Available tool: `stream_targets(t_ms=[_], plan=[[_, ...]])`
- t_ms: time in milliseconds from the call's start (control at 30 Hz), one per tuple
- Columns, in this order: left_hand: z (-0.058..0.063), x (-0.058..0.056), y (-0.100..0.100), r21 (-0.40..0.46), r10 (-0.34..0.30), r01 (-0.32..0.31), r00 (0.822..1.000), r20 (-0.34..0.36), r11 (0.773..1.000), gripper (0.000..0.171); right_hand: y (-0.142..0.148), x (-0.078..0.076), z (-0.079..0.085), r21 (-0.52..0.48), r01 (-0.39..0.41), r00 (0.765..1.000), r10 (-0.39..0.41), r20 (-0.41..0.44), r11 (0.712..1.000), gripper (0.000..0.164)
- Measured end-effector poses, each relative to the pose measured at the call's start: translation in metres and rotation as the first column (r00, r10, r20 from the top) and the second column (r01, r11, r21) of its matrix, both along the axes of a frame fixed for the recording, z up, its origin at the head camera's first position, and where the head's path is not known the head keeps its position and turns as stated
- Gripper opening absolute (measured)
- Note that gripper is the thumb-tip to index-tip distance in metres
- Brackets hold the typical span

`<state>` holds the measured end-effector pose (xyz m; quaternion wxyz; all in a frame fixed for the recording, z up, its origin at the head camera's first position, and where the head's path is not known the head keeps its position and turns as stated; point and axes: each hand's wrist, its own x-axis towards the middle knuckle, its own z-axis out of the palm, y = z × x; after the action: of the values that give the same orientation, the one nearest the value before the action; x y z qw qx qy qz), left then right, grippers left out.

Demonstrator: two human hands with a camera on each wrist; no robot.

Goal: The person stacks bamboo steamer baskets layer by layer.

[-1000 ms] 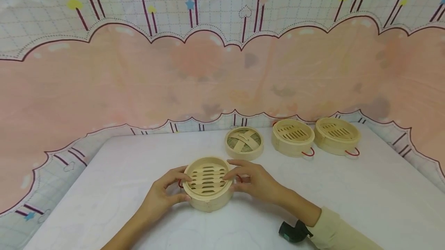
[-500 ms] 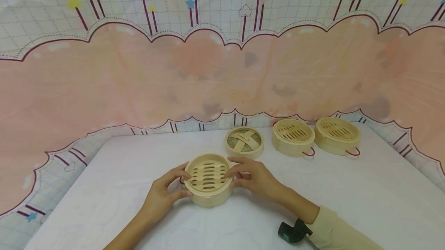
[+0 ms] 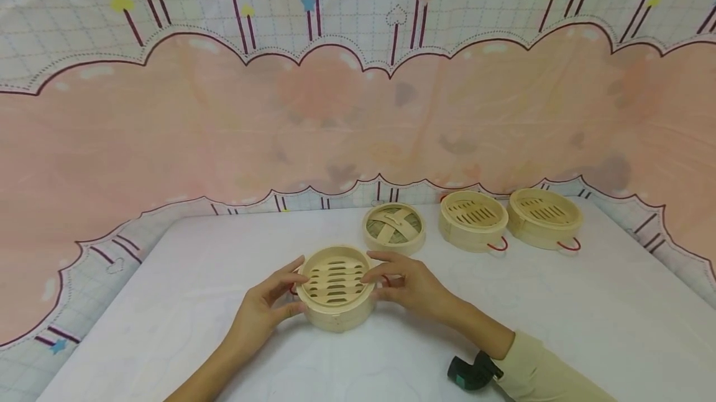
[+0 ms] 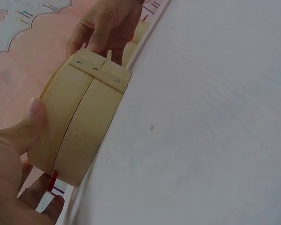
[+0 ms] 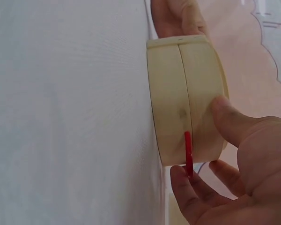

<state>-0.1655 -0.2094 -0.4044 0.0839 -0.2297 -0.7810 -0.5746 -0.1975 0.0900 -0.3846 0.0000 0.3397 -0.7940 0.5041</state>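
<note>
We noted the slatted steamer (image 3: 338, 320) upright on the white tabletop (image 3: 604, 309), near the woven lid (image 3: 393, 228). Left hand (image 3: 264, 306) pinched its left side; right hand (image 3: 416, 287) pinched the opposite side, by a red loop (image 5: 188, 152). Farther back, to the right, we logged a second steamer (image 3: 470, 236) and a third steamer (image 3: 539, 233), side by side.

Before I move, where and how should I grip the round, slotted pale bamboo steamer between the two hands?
I'd grip the round, pale bamboo steamer by its rim and side wall, from left and right together: the slotted top sits recessed, so fingers can hook over the raised rim while thumbs press the curved wall.
</note>
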Motion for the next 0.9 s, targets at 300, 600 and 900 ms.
stream_targets(t_ms=[300, 600, 900], plan=[[0.004, 0.002, 0.001, 0.046, -0.011, 0.007, 0.995, 0.094, 0.999, 0.041, 0.000, 0.000, 0.006, 0.045, 0.000, 1.000, 0.001, -0.018, 0.999, 0.024], [0.005, 0.002, 0.000, 0.064, -0.017, 0.008, 0.990, 0.139, 0.998, 0.040, 0.008, -0.001, 0.010, 0.011, -0.051, 0.993, 0.049, 0.106, 0.999, 0.030], [0.005, 0.001, -0.002, 0.061, -0.027, 0.019, 0.992, 0.122, 0.998, 0.040, 0.025, -0.003, 0.020, 0.042, 0.050, 0.998, -0.051, 0.041, 0.998, 0.027]])
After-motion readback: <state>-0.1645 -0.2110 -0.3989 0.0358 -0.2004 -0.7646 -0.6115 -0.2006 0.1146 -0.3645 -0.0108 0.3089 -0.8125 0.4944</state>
